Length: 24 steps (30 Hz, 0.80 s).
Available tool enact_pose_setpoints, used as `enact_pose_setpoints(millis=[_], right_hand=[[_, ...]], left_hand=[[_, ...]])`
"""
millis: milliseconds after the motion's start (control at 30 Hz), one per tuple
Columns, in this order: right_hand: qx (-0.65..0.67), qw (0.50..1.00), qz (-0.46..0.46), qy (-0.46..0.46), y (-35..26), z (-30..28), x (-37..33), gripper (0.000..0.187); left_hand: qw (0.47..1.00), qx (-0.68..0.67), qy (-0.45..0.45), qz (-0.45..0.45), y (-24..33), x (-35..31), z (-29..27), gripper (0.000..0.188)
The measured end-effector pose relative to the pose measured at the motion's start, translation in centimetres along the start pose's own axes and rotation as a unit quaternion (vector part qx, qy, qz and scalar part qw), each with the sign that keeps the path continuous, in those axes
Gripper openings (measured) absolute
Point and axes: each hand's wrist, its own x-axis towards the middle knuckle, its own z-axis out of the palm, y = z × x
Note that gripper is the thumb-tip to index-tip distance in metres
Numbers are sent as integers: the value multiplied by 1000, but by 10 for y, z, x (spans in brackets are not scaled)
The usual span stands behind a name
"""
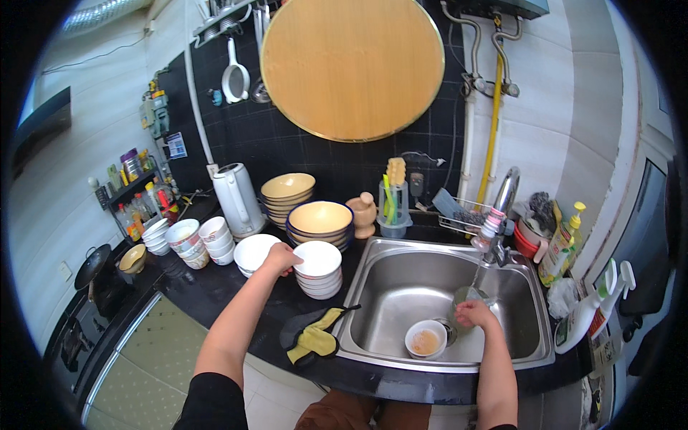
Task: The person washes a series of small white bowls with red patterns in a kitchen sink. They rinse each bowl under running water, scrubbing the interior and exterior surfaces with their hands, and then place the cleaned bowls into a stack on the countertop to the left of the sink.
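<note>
L hand is stretched out over the dark worktop, fingers closed on the rim of the top bowl of a stack of white bowls just left of the steel sink. R hand is held inside the sink, clamped on a greenish scouring cloth under a thin stream of water from the tap. A small white bowl w/ brownish liquid is set on the sink floor, just left of the R hand, near the drain. A yellow-and-black mitt is laid on the worktop at the sink's front left corner. Behind the white stack, a pile of tan bowls w/ dark rims and a 2nd tan pile are seen, beside a white kettle. More small bowls are grouped farther left. A large round wooden board is leaned against the black tiled wall. Spray bottles are stood at the sink's right edge
</note>
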Motion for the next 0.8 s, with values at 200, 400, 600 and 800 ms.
enact_pose_setpoints(millis=[200,400,600,800], right_hand=[[-197,976,67,-66,-4,23,-6,25],[-543,835,39,-80,-13,59,-11,38],[-604,794,-64,-33,-19,72,-15,32],[-530,835,-143,-46,-24,64,-22,40]], left_hand=[[944,93,259,182,6,-19,22,49],[889,-24,230,395,60,-56,54,27],[898,-72,56,431,79,-80,108,20],[905,-75,-49,416,70,-86,156,19]])
